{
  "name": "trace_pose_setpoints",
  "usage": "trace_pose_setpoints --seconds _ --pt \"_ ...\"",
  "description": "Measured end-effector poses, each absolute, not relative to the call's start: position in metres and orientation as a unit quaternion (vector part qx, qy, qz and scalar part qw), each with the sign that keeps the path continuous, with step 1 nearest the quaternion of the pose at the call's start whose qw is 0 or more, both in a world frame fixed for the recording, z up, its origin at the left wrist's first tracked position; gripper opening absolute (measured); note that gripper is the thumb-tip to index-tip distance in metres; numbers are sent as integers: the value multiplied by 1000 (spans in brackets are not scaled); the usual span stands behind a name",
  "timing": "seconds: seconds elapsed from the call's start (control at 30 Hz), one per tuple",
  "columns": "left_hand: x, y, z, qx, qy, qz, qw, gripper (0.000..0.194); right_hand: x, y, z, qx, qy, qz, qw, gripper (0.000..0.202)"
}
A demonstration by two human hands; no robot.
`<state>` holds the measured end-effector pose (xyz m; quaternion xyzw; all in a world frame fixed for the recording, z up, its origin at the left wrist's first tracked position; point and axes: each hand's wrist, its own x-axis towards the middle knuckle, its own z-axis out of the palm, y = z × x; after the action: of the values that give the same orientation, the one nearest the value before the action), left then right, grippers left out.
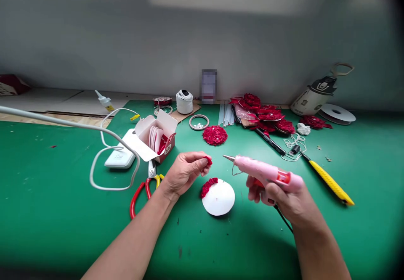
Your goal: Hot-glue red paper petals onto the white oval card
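Note:
Between thumb and fingers, my left hand (pixel 188 171) pinches a small red fabric piece (pixel 208 160). My right hand (pixel 284 198) is wrapped round a pink hot glue gun (pixel 265 171), whose metal nozzle points left, a short gap away from the red piece. Below and between both hands lies a white round disc (pixel 218 199) on the green mat. Gathered red fabric (pixel 208 187) covers part of its upper left edge. Farther back sits a round red fabric rosette (pixel 215 135) with pale specks.
Scissors (pixel 139 198) lie by my left forearm, near an open box (pixel 158 139) and a white power bank (pixel 121 154) with a cable. Glue sticks (pixel 226 114) and piled red rosettes (pixel 265 114) are at the back. A yellow cutter (pixel 331 183) lies right.

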<state>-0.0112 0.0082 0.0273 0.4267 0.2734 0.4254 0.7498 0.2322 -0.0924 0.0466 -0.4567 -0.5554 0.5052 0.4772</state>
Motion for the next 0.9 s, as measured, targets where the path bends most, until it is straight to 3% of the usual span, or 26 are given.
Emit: trace_pose_setpoints --seconds 0.3,0.9 --pt "-8 7 25 439 280 419 744 11 223 -96 50 -461 -629 445 441 17" --pt "-10 5 27 453 261 419 742 7 222 -97 54 -461 -675 385 429 18"
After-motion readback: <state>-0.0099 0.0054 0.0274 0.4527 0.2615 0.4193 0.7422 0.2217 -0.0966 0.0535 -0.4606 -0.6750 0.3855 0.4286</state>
